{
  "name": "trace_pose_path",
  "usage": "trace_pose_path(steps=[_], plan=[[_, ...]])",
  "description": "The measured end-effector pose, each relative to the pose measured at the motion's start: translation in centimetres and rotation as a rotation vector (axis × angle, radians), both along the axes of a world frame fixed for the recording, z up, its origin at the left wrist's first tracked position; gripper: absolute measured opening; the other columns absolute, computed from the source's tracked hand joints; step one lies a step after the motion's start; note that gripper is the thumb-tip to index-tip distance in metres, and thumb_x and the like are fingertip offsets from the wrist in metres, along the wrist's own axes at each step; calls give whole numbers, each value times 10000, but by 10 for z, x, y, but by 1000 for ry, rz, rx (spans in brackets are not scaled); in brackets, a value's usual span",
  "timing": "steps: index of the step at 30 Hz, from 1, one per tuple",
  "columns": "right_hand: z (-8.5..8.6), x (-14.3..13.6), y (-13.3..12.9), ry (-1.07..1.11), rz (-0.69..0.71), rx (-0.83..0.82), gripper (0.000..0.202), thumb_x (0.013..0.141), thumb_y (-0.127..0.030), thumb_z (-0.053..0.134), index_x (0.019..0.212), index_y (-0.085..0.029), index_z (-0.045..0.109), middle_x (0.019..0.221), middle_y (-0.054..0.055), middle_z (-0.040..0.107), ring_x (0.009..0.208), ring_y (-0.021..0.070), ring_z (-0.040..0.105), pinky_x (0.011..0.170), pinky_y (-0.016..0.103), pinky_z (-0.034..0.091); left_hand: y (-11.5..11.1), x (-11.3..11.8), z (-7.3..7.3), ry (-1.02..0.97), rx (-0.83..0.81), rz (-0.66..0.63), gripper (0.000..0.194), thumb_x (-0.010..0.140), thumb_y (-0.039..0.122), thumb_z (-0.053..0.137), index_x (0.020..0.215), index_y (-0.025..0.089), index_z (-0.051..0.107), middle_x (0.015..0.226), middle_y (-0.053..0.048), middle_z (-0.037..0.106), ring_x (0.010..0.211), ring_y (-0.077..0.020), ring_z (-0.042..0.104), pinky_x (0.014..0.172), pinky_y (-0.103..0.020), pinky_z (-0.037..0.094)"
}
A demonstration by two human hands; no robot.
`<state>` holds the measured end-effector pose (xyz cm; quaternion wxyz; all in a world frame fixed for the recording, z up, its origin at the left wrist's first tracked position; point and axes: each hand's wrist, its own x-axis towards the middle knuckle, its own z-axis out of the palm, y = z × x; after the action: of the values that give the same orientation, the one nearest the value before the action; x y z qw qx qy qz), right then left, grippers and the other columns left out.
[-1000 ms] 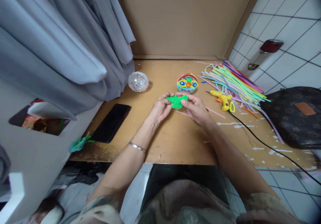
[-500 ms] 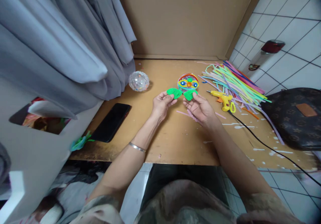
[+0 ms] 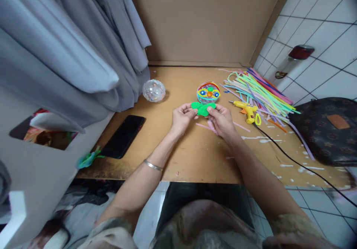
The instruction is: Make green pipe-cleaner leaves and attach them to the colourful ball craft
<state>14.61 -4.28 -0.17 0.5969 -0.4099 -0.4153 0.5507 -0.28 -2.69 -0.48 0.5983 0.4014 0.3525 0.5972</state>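
My left hand [image 3: 182, 118] pinches a green leaf-shaped piece [image 3: 197, 107], which looks made of fuzzy pipe cleaner. In my right hand [image 3: 222, 119] is a second green leaf-shaped piece [image 3: 211, 106], held between thumb and fingers. The two leaves overlap in the middle, just in front of a decorated ball [image 3: 208, 92] with blue eyes, an orange nose and red, yellow and light blue bands. Under my right hand a fuzzy pink piece [image 3: 212, 125] shows; whether that hand touches it I cannot tell.
A clear ball [image 3: 154, 90] and a black phone [image 3: 123, 136] are at the left. On the right lie a yellow glue gun [image 3: 247, 109] with a black cord, a heap of colourful pipe cleaners [image 3: 259, 89] and a brown bag [image 3: 326, 130]. A red-capped bottle [image 3: 291, 61] stands behind.
The two green leaves, held apart before, have come together and now overlap. Both hands have shifted slightly, turning their fingers inward.
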Motion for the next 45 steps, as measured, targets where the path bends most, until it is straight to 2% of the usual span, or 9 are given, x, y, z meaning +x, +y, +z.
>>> trace_pose_path(steps=[7, 14, 20, 23, 27, 32, 35, 39, 45], plan=[[5, -2, -2, 8, 44, 8, 387, 586, -459, 881, 751, -201, 645, 612, -8, 641, 498, 94, 530, 329, 168, 315, -2, -1, 3, -63, -87, -154, 426, 538, 388, 937, 822, 158, 719, 762, -9, 732, 651, -111, 669, 599, -212, 551], [9, -1, -5, 1, 18, -6, 376, 595, -449, 884, 709, -201, 625, 575, -43, 581, 444, 64, 461, 310, 166, 289, 2, -2, 2, -29, -125, -34, 332, 639, 356, 892, 742, 140, 662, 668, 11, 676, 572, -95, 650, 512, -189, 522], [7, 1, -4, -24, -16, 7, 357, 632, -447, 867, 717, -204, 619, 564, -55, 567, 409, 55, 445, 315, 173, 305, 1, -3, 8, -90, -213, -103, 328, 679, 256, 853, 806, 177, 562, 700, 25, 667, 600, -119, 678, 542, -214, 534], [5, 1, -2, -43, -20, 29, 358, 621, -453, 870, 708, -200, 632, 577, -35, 598, 421, 64, 473, 325, 179, 333, 0, -5, 9, -116, -221, -87, 414, 588, 213, 891, 873, 184, 592, 687, 51, 643, 543, -81, 601, 506, -200, 491], [6, 0, -3, -39, 16, 41, 353, 628, -449, 868, 727, -198, 640, 604, -21, 615, 442, 68, 484, 334, 178, 336, -1, -5, 8, -87, -176, -112, 424, 516, 230, 924, 844, 155, 666, 584, 73, 564, 436, -27, 410, 416, -180, 346], [7, 0, -3, -56, 15, 99, 420, 632, -427, 869, 945, -223, 676, 683, -28, 643, 513, 91, 530, 442, 207, 436, -3, -1, 3, 21, -125, -166, 363, 500, 320, 938, 732, 145, 720, 591, 29, 604, 442, -27, 374, 412, -200, 280], [5, 1, -2, -261, -108, 237, 344, 730, -381, 798, 1033, -256, 697, 807, -2, 667, 637, 134, 588, 590, 274, 517, -3, 0, 0, 53, -119, -165, 356, 495, 359, 935, 686, 147, 722, 563, 25, 586, 435, -33, 365, 414, -214, 280], [3, 6, 0, -735, -275, 571, 115, 868, -316, 640, 900, -256, 732, 1018, 65, 651, 960, 229, 628, 842, 374, 532, -2, 0, -1, 73, -105, -173, 353, 485, 363, 925, 678, 144, 727, 577, 7, 616, 433, -37, 377, 414, -216, 272], [2, 15, 1, -1233, -272, 752, 263, 999, -253, 439, 925, -210, 687, 1055, 105, 661, 907, 209, 621, 772, 317, 483, -3, 1, 1, 110, -118, -191, 279, 488, 274, 844, 691, 131, 718, 568, 15, 626, 407, -20, 352, 409, -204, 245]])
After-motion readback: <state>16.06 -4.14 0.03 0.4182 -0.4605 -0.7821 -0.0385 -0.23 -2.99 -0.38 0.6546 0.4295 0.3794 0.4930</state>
